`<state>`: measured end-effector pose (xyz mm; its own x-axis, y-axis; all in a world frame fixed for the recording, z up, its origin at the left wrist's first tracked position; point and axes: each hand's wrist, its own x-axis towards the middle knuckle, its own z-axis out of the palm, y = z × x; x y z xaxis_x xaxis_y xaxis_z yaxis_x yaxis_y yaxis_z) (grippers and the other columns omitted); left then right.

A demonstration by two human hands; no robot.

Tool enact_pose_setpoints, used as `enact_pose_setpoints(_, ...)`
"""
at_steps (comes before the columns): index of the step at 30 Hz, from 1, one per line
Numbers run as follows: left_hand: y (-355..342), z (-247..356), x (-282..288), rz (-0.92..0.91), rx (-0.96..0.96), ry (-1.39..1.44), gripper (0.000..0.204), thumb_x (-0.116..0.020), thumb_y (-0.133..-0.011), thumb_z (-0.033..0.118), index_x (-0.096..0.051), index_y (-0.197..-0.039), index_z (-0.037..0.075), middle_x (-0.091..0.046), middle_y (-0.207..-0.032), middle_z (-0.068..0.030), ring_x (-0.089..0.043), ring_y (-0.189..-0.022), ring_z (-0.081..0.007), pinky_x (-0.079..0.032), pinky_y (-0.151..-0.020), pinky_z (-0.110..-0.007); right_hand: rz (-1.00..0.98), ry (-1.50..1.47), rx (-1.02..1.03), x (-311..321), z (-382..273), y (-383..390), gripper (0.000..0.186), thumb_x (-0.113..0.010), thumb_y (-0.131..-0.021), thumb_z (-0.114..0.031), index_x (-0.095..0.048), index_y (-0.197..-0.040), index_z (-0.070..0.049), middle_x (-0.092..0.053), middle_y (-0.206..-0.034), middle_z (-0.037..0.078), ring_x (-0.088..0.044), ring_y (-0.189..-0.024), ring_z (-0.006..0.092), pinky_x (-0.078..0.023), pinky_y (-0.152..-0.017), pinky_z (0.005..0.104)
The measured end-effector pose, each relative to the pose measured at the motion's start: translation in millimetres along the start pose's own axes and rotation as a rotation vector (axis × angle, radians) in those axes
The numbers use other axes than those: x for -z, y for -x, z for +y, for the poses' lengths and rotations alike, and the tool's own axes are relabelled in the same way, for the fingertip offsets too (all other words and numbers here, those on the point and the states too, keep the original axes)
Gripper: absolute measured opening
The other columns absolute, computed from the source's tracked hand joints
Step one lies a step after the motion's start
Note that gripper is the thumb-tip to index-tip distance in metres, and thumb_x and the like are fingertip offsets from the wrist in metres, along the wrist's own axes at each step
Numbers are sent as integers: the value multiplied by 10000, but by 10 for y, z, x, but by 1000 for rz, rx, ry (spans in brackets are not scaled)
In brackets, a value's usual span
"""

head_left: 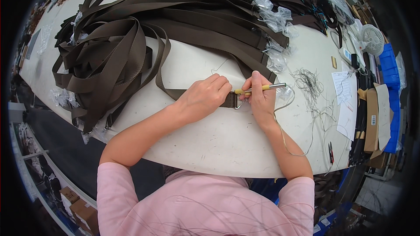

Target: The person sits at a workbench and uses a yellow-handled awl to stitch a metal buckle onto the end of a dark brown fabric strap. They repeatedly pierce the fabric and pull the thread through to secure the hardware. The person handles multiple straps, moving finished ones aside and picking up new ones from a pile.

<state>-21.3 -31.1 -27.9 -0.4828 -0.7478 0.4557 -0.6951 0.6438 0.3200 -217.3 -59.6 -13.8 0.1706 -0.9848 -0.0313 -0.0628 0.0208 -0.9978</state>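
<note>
My left hand is closed on the stitched end of a dark brown webbing strap, which lies across the white table. A metal ring at that end sits just right of my left fingers. My right hand grips a pen-like tool with a yellow body and silver end, held over the strap end. A thin pale cord hangs beside my right hand. Some small clear plastic shows under my right fingers, too hidden to make out fully.
Long looped straps with plastic-wrapped hardware cover the table's back and left. At the right are a thread tangle, papers, snips, a white fan, cardboard and blue bins. The white table curves in front.
</note>
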Motion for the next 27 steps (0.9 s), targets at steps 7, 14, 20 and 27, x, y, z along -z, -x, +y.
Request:
enact_pose_setpoints(7,-11,0,12,-6,24,22,174,-707,-780,-26,-592,-896,35,-592,-835,-64,-631,-778,-223,-560,-642,-333,-14,10,28,4,40,-3,488,-467,-1111,-359,-596,-755,-52,-591,-656,2,-596,-547,65,-413,-486,208)
enact_pose_setpoints(14,-80,9,218,-52,597,664,54,-612,-954,21,-575,-954,-19,-705,-974,-118,-721,-828,-200,-572,-727,-319,51,-173,70,63,40,36,495,-445,-1117,-349,-583,-760,-35,-591,-658,27,-592,-552,79,-429,-505,223)
enact_pose_setpoints(20,-71,20,208,-81,497,563,61,-598,-964,28,-577,-985,-26,-703,-927,-124,-722,-776,-223,-567,-698,-336,27,-111,54,38,3,22,473,-451,-1114,-333,-593,-759,-56,-612,-669,17,-613,-545,84,-408,-480,208)
enact_pose_setpoints(27,-60,23,179,-33,434,483,56,-617,-936,5,-580,-967,-22,-677,-873,-132,-703,-742,-254,-562,-664,-332,7,-13,6,3,20,-7,452,-519,-1092,-329,-632,-769,-33,-625,-650,23,-601,-541,78,-447,-497,220)
